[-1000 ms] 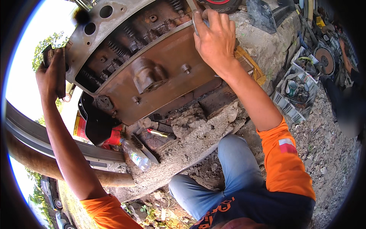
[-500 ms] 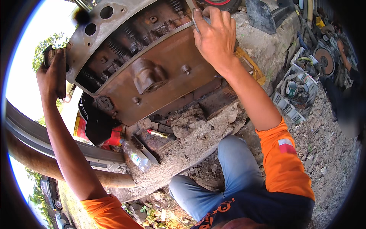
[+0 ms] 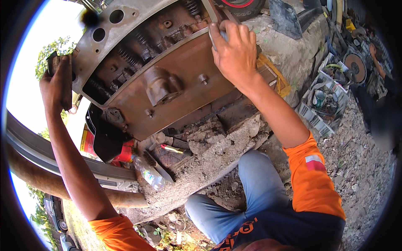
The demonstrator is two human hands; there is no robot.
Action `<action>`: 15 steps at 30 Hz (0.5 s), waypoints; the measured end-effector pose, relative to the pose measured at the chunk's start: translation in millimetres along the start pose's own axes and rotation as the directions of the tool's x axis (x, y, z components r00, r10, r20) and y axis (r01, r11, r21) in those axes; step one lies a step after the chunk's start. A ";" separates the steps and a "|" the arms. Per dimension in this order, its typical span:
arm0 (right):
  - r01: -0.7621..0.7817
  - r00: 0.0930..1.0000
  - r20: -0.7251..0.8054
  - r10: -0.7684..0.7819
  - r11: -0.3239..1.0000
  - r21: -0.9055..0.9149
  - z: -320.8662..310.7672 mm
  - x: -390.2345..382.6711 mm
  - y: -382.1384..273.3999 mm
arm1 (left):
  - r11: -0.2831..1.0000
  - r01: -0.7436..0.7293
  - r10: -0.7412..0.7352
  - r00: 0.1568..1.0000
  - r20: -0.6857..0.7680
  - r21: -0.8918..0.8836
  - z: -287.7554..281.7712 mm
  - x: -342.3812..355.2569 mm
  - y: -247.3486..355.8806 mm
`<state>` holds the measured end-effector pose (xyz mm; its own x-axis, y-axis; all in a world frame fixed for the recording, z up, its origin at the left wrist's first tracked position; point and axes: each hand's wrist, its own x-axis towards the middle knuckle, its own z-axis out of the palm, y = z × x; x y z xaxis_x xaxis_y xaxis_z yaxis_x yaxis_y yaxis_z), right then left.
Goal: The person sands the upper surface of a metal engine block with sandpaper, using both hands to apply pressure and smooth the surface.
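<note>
A large rusty brown engine block [image 3: 197,90] stands tilted ahead of me, with a long side opening showing coil springs [image 3: 130,55] and oily metal parts inside. At the opening's right end, my right hand [image 3: 236,50] is closed, pinching a flat grey piece [image 3: 216,38] against the block's rim; its exact kind is unclear. My left hand [image 3: 54,85] is wrapped round a dark metal part [image 3: 66,79] at the block's left end. The fingers there are partly hidden.
Below the block, a rough concrete ledge [image 3: 209,167] holds a clear plastic bottle [image 3: 153,178], a wire brush [image 3: 150,158] and a yellow-and-red-handled tool [image 3: 176,149]. A white crate [image 3: 314,115] of parts stands right, near another person's arm [image 3: 378,62]. A curved pipe [image 3: 125,196] lies lower left.
My right hand has slid a short way down toward me along the block's rim with the grey piece. My left hand stays in place.
</note>
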<state>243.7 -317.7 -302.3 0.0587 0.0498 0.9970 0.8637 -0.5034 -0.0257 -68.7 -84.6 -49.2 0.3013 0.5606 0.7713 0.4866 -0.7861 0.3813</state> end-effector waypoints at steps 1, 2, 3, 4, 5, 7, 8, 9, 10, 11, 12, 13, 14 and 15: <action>-0.025 0.999 -0.037 0.024 1.000 -0.004 0.0 11.6 4.7 | 1.000 0.006 -0.006 1.000 -0.012 -0.005 2.2 -1.3 0.6; -0.049 0.996 -0.073 0.049 0.999 -0.006 -0.3 18.2 6.4 | 1.000 0.013 -0.013 1.000 -0.025 -0.010 3.7 -2.1 0.8; -0.060 0.996 -0.071 0.059 0.998 -0.021 -0.4 18.2 3.9 | 1.000 0.015 -0.015 1.000 -0.012 -0.003 3.9 -1.3 0.1; -0.020 0.999 -0.046 0.019 1.000 -0.020 0.6 11.0 -0.2 | 1.000 0.014 -0.014 1.000 0.001 -0.003 6.0 1.2 -0.1; 0.023 0.999 -0.027 -0.023 1.000 -0.011 3.5 -0.4 -8.2 | 1.000 0.015 -0.015 1.000 0.004 0.001 3.7 2.4 -0.1; 0.080 0.996 -0.033 -0.079 0.996 0.037 7.8 -8.8 -12.2 | 1.000 0.009 -0.009 1.000 -0.007 -0.006 0.8 1.5 -2.6; 0.044 0.998 -0.045 -0.044 0.999 0.019 6.2 -6.1 -6.4 | 1.000 0.007 -0.007 1.000 -0.011 -0.010 -0.4 0.8 -4.2; 0.009 0.998 -0.058 -0.009 1.000 0.001 2.7 -0.6 1.2 | 1.000 0.013 -0.013 1.000 -0.005 0.001 -1.8 1.9 -4.8; -0.029 0.997 -0.068 0.028 0.999 -0.017 0.0 2.2 4.3 | 1.000 0.019 -0.019 1.000 0.004 0.013 -1.5 3.2 -2.6; -0.042 0.999 0.001 0.042 0.999 -0.017 2.2 -1.6 0.5 | 0.999 0.025 -0.025 1.000 0.013 0.024 -1.5 3.6 -0.9; 0.005 1.000 0.017 -0.005 1.000 0.007 3.7 -6.3 -3.4 | 0.999 0.027 -0.027 1.000 -0.003 0.035 -1.8 2.0 -0.2; 0.054 0.998 0.031 -0.055 0.998 0.028 4.8 -10.6 -5.6 | 0.999 0.029 -0.028 0.999 -0.020 0.040 0.0 -0.9 1.8; 0.103 0.993 0.044 -0.105 0.993 0.050 5.3 -13.0 -6.1 | 0.999 0.030 -0.029 0.999 -0.037 0.046 1.7 -2.3 2.6; 0.085 0.995 0.038 -0.087 0.995 0.052 2.6 -11.2 -0.3 | 0.999 0.023 -0.022 0.999 -0.024 0.042 3.6 -1.1 1.5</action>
<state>244.1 -315.9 -313.7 0.0021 0.1266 0.9920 0.8903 -0.4519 0.0558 -65.3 -85.5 -51.3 0.2709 0.5713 0.7748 0.5270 -0.7615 0.3773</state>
